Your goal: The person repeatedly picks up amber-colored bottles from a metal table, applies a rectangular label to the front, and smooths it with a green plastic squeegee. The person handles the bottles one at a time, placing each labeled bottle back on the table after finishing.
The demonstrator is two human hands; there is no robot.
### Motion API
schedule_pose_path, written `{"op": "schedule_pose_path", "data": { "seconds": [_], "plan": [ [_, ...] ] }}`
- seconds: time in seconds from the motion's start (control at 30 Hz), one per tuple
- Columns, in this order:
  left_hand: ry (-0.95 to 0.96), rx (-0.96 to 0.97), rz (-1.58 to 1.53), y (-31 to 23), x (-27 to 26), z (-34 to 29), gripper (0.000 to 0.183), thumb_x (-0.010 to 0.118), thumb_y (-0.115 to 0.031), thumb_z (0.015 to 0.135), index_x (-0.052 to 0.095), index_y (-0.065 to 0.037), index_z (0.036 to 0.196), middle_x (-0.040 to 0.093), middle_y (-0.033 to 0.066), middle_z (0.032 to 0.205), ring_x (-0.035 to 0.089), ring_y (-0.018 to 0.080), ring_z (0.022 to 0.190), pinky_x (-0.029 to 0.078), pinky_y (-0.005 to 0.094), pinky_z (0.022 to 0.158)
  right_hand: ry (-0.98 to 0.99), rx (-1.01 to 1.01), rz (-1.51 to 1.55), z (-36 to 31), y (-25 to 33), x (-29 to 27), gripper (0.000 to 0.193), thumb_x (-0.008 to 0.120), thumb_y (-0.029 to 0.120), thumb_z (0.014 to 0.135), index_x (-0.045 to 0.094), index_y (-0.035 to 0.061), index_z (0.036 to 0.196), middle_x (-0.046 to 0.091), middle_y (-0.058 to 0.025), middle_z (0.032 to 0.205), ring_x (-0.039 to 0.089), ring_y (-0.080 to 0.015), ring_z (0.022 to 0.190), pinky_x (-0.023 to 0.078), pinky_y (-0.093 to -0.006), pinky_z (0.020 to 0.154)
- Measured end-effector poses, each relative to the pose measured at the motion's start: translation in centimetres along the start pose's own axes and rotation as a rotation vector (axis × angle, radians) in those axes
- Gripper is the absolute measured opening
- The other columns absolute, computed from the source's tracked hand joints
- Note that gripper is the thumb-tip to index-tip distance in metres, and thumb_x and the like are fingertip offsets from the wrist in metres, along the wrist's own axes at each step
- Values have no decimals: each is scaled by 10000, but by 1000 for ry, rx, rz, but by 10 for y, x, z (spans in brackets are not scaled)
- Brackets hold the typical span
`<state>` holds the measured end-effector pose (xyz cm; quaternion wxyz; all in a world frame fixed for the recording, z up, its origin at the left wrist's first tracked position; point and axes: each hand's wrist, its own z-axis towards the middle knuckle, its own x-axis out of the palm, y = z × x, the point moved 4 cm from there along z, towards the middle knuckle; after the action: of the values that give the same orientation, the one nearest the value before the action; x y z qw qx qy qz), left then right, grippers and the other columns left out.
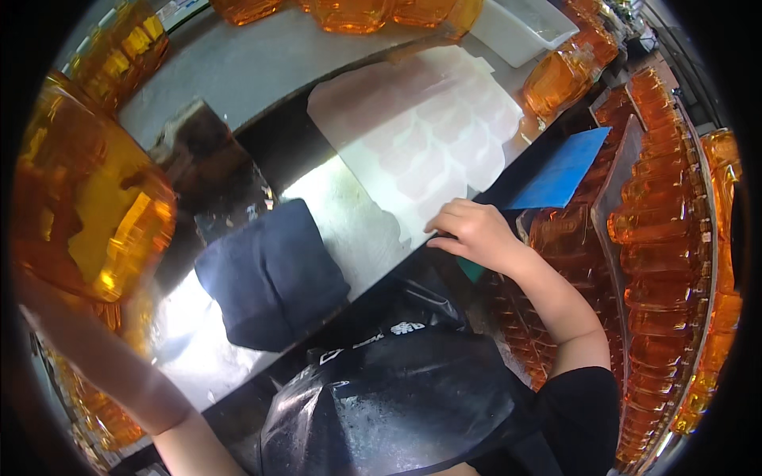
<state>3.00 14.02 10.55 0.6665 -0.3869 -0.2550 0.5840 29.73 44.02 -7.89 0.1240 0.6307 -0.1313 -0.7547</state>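
Note:
My right hand (475, 232) is over the table's near edge, beside the lower corner of a stack of pale, translucent scalloped sheets (413, 131). Its fingers are loosely bent, the thumb stands apart, and I see nothing between them. My left forearm (119, 373) reaches up the left side to a large, blurred amber jar (103, 182). The left hand itself is lost in the dark rim by the jar's lower part, so its fingers and grip do not show. A folded dark blue cloth (274, 274) lies on the metal tabletop (349, 206) between my arms.
A dark, worn block-like fixture (202, 159) stands behind the cloth. More amber jars (349, 12) line the far side, near a white plastic bin (520, 32). To the right, a blue panel (559, 168) lies by tightly packed rows of amber jars (655, 238).

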Motion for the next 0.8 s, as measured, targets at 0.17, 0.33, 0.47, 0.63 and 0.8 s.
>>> {"op": "schedule_pose_path", "data": {
  "seconds": [0.17,0.33,0.47,0.63,0.8],
  "plan": [
    [78,-504,-497,92,-16,-89,527,539,-298,981,474,53,1368,571,157,1280,586,238,1145,478,542,1023,-64,-221,-305,-5,11,28,211,767,172,698,668,134,880,563,14,737,613,-157,737,501,-278,559],
    [25,-607,-461,121,8,-105,530,533,-324,995,469,61,1352,572,154,1242,562,252,1149,490,480,1022,-71,-309,-359,-3,12,27,163,755,179,721,681,136,861,569,22,728,612,-152,720,499,-282,551],
    [48,-667,-424,111,18,-100,505,521,-331,1018,476,34,1364,547,148,1286,536,240,1195,457,454,1058,-75,-281,-278,-1,7,25,102,742,173,758,686,134,834,585,8,722,620,-162,715,503,-305,561],
    [112,-545,-245,105,-3,-107,519,474,-332,1039,442,22,1417,519,156,1372,509,250,1271,439,436,1070,-64,-148,-119,2,-2,26,83,728,157,791,687,103,840,649,-39,762,652,-222,726,522,-345,626],
    [-9,-546,-247,106,-35,-124,533,457,-326,1033,422,9,1446,496,182,1412,495,271,1305,421,424,1084,-360,700,-284,22,-117,-57,173,654,201,815,684,40,873,697,-184,828,697,-334,786,542,-406,687]
  ]
}}
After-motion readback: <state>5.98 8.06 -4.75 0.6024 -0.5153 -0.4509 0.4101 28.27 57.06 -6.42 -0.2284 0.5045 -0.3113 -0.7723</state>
